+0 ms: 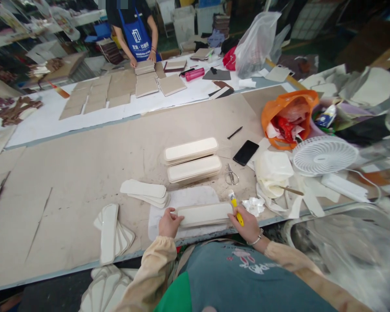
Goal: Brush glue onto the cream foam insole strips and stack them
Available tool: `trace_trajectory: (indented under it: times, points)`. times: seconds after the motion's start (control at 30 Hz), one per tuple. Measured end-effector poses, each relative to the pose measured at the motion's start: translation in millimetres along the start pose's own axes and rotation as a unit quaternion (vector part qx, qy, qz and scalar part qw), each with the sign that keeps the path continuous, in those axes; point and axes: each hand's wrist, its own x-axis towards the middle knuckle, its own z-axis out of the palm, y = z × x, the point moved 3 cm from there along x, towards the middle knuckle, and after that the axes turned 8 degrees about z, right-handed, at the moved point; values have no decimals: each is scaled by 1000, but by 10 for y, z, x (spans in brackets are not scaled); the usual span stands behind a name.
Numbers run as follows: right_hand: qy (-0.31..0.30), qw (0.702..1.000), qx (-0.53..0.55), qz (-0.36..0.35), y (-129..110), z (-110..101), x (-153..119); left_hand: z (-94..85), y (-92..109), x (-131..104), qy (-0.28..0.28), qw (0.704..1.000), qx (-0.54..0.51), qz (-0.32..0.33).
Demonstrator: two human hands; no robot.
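A long cream panel with rounded corners (204,214) lies in front of me on a white sheet (154,223). At its left end my left hand (170,223) is closed, thumb and fingers pinching the edge. My right hand (246,224) is closed round a yellow-handled tool (234,203), whose pale tip points away from me; its kind is unclear. The fingertips of that hand also touch the panel's right end. Just beyond are two neat stacks of similar panels (191,149). Loose panels are fanned out to the left (144,190), with another fan (109,232) near the table edge.
Small scissors (231,175), a black phone (246,152) and a dark pen (235,132) lie on the right. Beyond them are an orange bag (269,117), a white fan (325,156) and crumpled material (255,205). Across the table, a person in a blue apron (138,37) handles brown panels (146,84).
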Motion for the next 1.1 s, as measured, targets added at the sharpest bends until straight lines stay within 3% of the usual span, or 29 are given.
trace_trajectory:
  times: [0.3, 0.8, 1.1]
  points:
    - [-9, 999, -41, -6, -8, 16, 4, -6, 1, 17, -17, 999, 32, 5]
    - [70, 996, -25, 51, 135, 19, 75, -4, -13, 78, -47, 996, 67, 31]
    - [28, 995, 56, 72, 172, 139, 128, 35, -41, 104, -51, 992, 96, 64]
